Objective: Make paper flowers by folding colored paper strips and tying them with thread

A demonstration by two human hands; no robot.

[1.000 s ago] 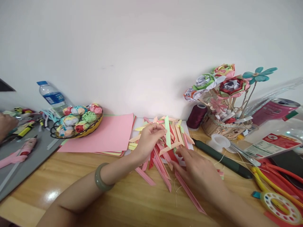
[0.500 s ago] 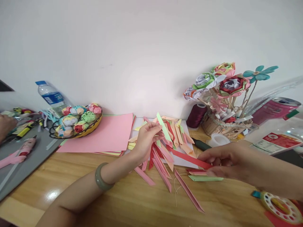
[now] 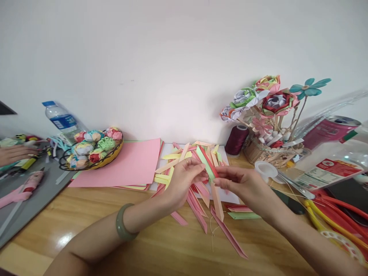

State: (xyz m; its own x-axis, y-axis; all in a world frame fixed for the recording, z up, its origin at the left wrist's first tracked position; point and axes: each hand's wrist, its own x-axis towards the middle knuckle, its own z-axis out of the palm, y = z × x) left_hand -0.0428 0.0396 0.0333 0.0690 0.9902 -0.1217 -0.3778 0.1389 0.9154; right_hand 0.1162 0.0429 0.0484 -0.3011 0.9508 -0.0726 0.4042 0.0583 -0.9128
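Note:
My left hand (image 3: 182, 180), with a green bangle on its wrist, pinches a light green folded paper strip (image 3: 203, 160). Right beside that strip lies a red paper strip (image 3: 213, 168), gripped at its edge by the fingertips of my right hand (image 3: 244, 186). The two strips appear to touch along their length; whether they are joined, I cannot tell. Beneath both hands spreads a loose heap of folded strips in pink, red, yellow and peach, among them a peach strip (image 3: 217, 203). Closer to me, a pink folded strip (image 3: 230, 235) rests on the wooden table.
Left of the heap are pink paper sheets (image 3: 138, 163) and a basket of paper flowers (image 3: 115, 155). Behind the right hand stand a thread spool (image 3: 237, 141), a flower pot (image 3: 261, 153) and scissors (image 3: 324, 222). At far left, another person's hand (image 3: 15, 154) is over a grey mat (image 3: 37, 203).
My right hand has moved left and up, bringing the red strip against the green one. Scissors and a dark object it covered now show. The other person's hand reaches further in.

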